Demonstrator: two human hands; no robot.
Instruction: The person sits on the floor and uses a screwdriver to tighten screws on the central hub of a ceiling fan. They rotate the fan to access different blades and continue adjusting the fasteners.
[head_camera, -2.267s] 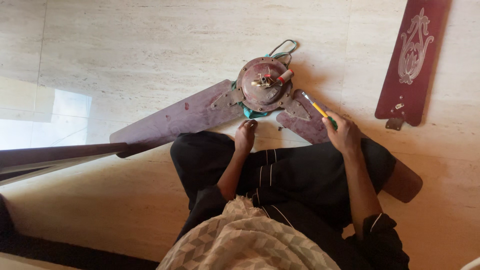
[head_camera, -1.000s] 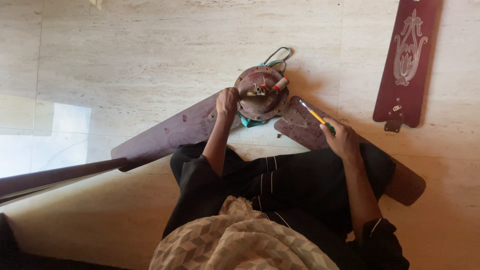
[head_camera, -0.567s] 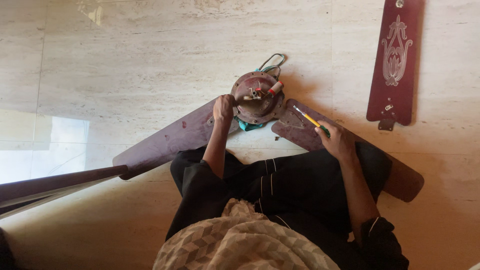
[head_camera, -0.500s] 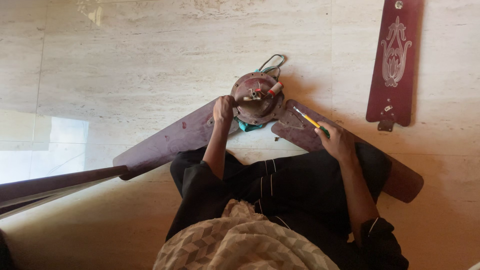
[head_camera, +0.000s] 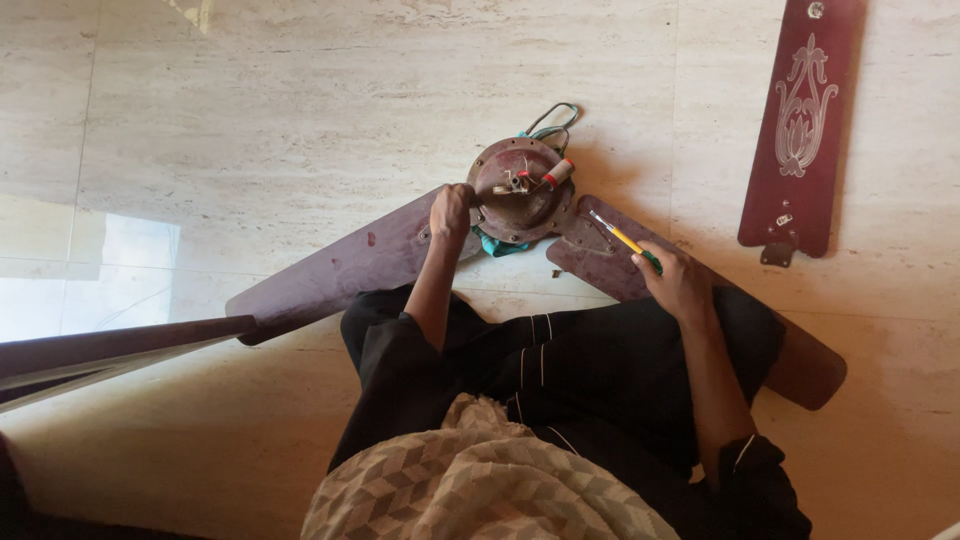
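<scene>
A dark red ceiling fan lies on the stone floor in front of my crossed legs. Its round motor housing (head_camera: 520, 190) shows loose wires and a small red-and-white part on top. My left hand (head_camera: 450, 212) grips the housing's left rim, where one long blade (head_camera: 340, 265) joins it. My right hand (head_camera: 678, 282) holds a yellow-handled screwdriver (head_camera: 618, 236), tip pointing toward the housing, above a second blade (head_camera: 610, 262) that runs under my right knee.
A detached fan blade (head_camera: 805, 130) with a pale floral pattern lies at the upper right. A dark wooden edge (head_camera: 110, 345) juts in from the left. A teal cloth (head_camera: 497, 246) peeks out beneath the housing.
My left hand rose from my lap to the housing's left rim and now grips it. My right hand with the screwdriver stayed over the right blade. The view shifted slightly.
</scene>
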